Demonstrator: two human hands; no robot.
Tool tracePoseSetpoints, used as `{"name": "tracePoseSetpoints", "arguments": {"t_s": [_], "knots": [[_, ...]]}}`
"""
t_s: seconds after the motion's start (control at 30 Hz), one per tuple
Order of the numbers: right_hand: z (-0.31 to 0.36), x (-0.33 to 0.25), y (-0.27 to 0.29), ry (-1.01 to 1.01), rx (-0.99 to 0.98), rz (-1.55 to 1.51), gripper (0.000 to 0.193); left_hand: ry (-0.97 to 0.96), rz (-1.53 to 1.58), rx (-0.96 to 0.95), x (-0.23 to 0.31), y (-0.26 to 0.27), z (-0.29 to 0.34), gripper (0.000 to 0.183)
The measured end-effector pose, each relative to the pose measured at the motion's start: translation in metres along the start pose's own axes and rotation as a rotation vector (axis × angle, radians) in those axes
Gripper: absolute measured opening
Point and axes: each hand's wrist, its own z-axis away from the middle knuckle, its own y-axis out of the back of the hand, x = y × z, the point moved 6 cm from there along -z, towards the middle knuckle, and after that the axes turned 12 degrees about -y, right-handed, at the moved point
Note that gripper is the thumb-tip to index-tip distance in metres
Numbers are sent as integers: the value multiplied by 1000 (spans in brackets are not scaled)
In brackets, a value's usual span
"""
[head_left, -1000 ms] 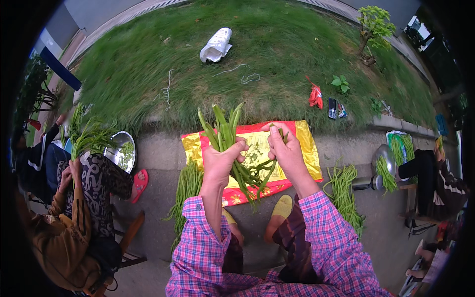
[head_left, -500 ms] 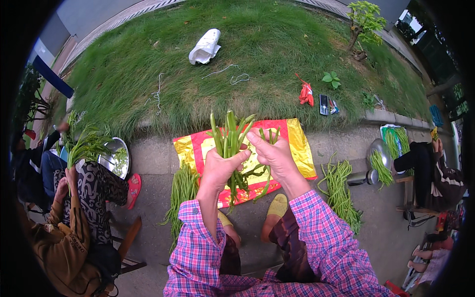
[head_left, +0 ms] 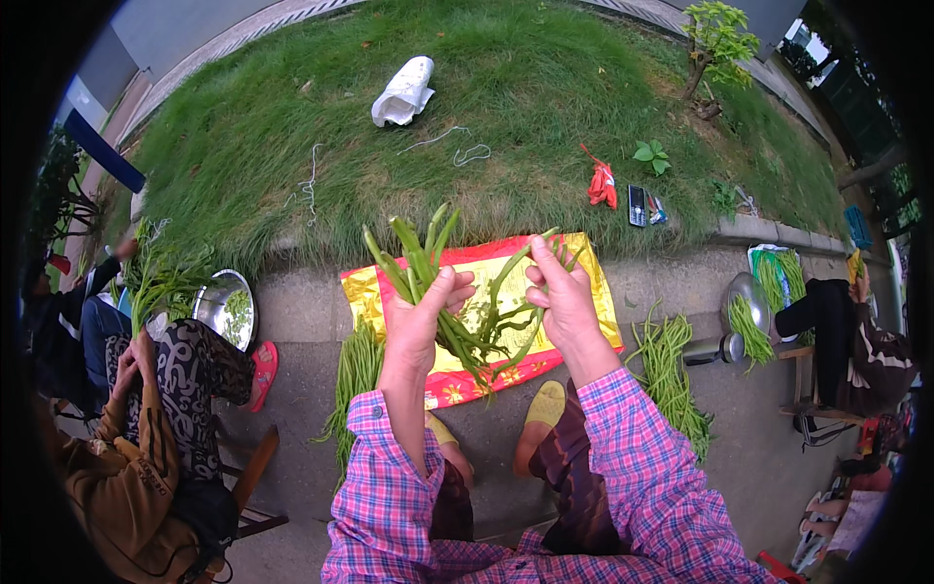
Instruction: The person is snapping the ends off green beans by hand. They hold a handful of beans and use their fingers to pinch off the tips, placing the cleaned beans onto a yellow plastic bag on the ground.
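My left hand (head_left: 420, 316) is closed around a bunch of thick green vegetable stems (head_left: 418, 258). Their cut-looking ends point up and away from me, while thinner, darker ends droop below toward the sheet. To the right, my right hand (head_left: 564, 304) pinches a few thin green stalks (head_left: 506, 292) between thumb and fingers. These stalks curve down and mingle with the drooping ends of the bunch. Beneath both hands lies a red and gold plastic sheet (head_left: 595, 292) on the pavement. One pile of green stems (head_left: 355, 380) lies left of it, another pile of stems (head_left: 671, 375) to the right.
On the left, a seated person (head_left: 136, 457) holds leafy greens (head_left: 161, 282) near a metal basin (head_left: 248, 302). At far right sits another person (head_left: 866, 331) beside a metal bowl (head_left: 744, 292). A phone (head_left: 636, 206), red bag (head_left: 602, 187) and white sack (head_left: 401, 97) lie on grass.
My hands have moved apart; the left bunch tilts left and its stems fan out. The right hand has drawn a few stalks to the right.
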Motion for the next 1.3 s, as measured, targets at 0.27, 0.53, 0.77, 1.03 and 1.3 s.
{"name": "tracePoseSetpoints", "arguments": {"t_s": [0.27, 0.53, 0.77, 1.03, 1.3], "knots": [[-14, -26, 31, 142, 76, 8, 23, -165, -195, 277, 15, 43, -8, 20], [-8, -25, 15, 337, 128, 510, 21, -236, -521, 137, 19, 29, -6, 25], [-7, -37, 23, 488, 208, 709, 19, -442, -931, 244, 41, 29, 1, 20], [7, -9, -9, 573, 5, 1155, 17, -401, -723, 95, 30, 13, 0, 14], [28, 3, -34, 601, -100, 1450, 21, -515, -886, -290, 26, -18, 9, 22]]}}
